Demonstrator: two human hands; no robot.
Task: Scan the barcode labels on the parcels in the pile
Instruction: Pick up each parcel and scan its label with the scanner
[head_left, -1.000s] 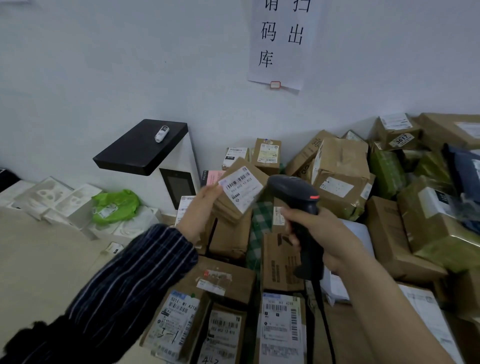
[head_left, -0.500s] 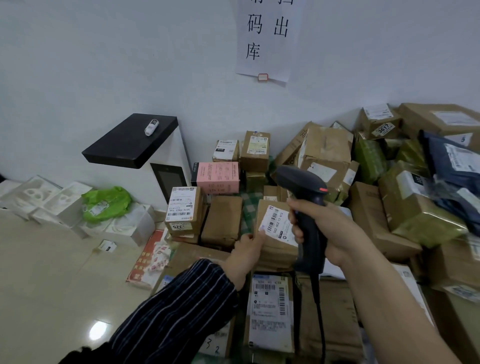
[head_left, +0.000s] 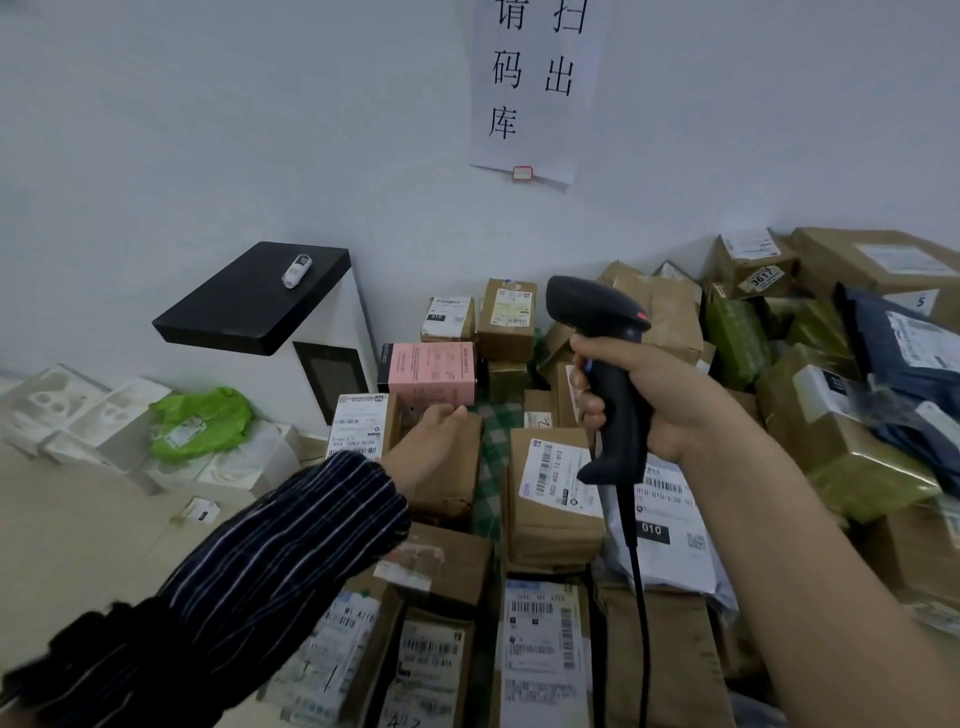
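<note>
My right hand (head_left: 654, 400) grips a black corded barcode scanner (head_left: 605, 364) upright above the pile of cardboard parcels (head_left: 852, 467). Just below the scanner lies a brown parcel with a white barcode label (head_left: 558, 488), flat among the others. My left hand (head_left: 434, 447), in a dark striped sleeve, stretches out with straight fingers over a plain brown box (head_left: 452, 467) and holds nothing. To the left of that hand stands a labelled box (head_left: 361, 423). A pink box (head_left: 431, 371) sits behind it.
A white kiosk with a black top (head_left: 260, 299) stands against the wall at left, a small white bottle on it. White foam trays (head_left: 78, 410) and a green bag (head_left: 200, 421) lie on the floor. Several labelled parcels (head_left: 540, 649) lie near me. A paper sign (head_left: 535, 88) hangs on the wall.
My left hand lowered the labelled parcel from in front of the scanner into the pile, let go, and moved left over the plain brown box. The scanner stayed in my right hand.
</note>
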